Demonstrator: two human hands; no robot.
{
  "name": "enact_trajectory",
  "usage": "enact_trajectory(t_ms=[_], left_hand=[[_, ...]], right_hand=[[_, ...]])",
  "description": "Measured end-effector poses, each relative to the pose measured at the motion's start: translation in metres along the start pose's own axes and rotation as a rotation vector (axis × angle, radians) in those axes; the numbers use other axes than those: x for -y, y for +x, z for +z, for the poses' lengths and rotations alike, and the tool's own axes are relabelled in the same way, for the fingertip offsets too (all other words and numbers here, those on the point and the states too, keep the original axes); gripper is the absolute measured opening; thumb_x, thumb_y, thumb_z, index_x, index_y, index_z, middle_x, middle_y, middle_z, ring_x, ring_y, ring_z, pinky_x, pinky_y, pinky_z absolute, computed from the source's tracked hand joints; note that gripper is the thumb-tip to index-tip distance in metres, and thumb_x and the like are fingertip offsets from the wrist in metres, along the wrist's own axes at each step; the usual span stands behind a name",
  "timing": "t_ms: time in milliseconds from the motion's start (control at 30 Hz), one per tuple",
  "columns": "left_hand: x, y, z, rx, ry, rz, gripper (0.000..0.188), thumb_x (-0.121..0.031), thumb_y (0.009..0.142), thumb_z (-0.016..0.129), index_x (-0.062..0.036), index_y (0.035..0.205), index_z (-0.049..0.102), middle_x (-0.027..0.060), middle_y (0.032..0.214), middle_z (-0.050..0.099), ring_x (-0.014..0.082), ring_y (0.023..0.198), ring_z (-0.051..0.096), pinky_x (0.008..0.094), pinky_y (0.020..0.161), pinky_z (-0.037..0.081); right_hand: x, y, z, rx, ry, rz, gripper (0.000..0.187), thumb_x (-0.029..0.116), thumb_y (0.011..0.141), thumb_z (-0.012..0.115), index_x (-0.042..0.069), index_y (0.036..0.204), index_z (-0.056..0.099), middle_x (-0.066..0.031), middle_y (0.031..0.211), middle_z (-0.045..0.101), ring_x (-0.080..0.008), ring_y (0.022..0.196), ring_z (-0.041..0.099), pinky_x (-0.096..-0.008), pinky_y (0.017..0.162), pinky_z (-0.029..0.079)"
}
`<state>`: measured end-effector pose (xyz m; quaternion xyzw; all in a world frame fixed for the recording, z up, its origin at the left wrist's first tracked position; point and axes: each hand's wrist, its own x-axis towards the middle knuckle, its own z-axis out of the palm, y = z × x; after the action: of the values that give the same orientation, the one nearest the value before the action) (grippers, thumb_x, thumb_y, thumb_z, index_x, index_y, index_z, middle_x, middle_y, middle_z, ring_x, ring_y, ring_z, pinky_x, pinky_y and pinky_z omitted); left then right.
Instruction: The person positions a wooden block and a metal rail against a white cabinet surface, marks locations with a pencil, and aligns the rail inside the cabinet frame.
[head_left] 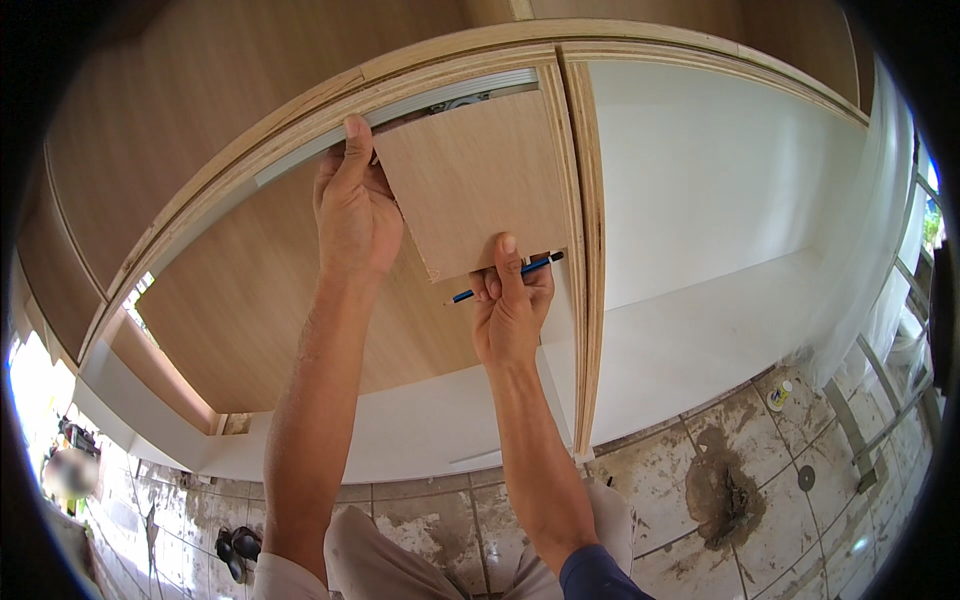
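A small square wood-veneer panel (475, 185) sits in the upper right corner of the left cabinet opening, against the plywood divider (583, 260). My right hand (513, 305) grips its lower edge, thumb on the face. A blue pencil (538, 265) with a dark end is tucked between the same hand's fingers. My left hand (358, 205) is at the panel's upper left edge, thumb pointing up toward the cabinet's plywood front edge (300, 108); its fingers curl behind and are partly hidden. Above the panel, a narrow gap shows a patterned dark strip.
The right compartment (710, 190) has white walls. Thin plastic sheeting (870, 240) hangs at the far right near a metal frame. On the stained tile floor (650, 510) are a small bottle (780, 395) and dark shoes (238, 550). A wood-grain panel (270, 300) backs the left compartment.
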<state>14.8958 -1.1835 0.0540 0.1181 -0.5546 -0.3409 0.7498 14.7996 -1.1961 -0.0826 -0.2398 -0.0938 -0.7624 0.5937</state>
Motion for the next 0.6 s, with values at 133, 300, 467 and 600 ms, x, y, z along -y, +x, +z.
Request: enact_trajectory(t_ms=[133,300,467,600], left_hand=[[0.0017,0.001,-0.0009,-0.003,0.002,0.001,0.04,-0.033,0.103,0.065,-0.0009,0.125,0.057,0.0083,0.124,0.065,0.0185,0.116,0.062,0.036,0.101,0.051],[0.002,0.0009,-0.0016,0.032,0.004,-0.004,0.046,-0.035,0.101,0.066,0.0003,0.128,0.055,0.0086,0.126,0.064,0.0188,0.117,0.062,0.0361,0.103,0.051],[0.0021,0.0021,-0.0046,0.039,0.015,0.005,0.046,-0.035,0.101,0.066,0.0005,0.128,0.055,0.0091,0.127,0.064,0.0191,0.117,0.062,0.0366,0.103,0.051],[0.0043,0.0047,-0.0063,0.029,0.003,0.002,0.047,-0.035,0.101,0.066,0.0012,0.129,0.054,0.0093,0.128,0.063,0.0191,0.119,0.06,0.0367,0.103,0.05]], right_hand=[[0.0003,-0.001,0.0021,-0.045,0.004,0.017,0.021,0.022,0.098,0.073,0.014,0.088,0.056,0.0081,0.071,0.052,-0.0015,0.055,0.042,-0.0222,0.052,0.034],[0.0008,0.0001,-0.0004,-0.015,0.015,0.023,0.02,0.021,0.098,0.074,0.014,0.089,0.056,0.0079,0.072,0.052,-0.0019,0.055,0.042,-0.0226,0.052,0.035],[0.0003,-0.001,0.0038,-0.055,0.031,0.023,0.02,0.02,0.097,0.074,0.014,0.091,0.056,0.0075,0.072,0.053,-0.002,0.055,0.042,-0.0219,0.052,0.035],[-0.0015,0.0001,0.0017,-0.053,0.042,0.013,0.021,0.02,0.097,0.075,0.014,0.091,0.056,0.0071,0.073,0.054,-0.0018,0.055,0.044,-0.021,0.052,0.036]])
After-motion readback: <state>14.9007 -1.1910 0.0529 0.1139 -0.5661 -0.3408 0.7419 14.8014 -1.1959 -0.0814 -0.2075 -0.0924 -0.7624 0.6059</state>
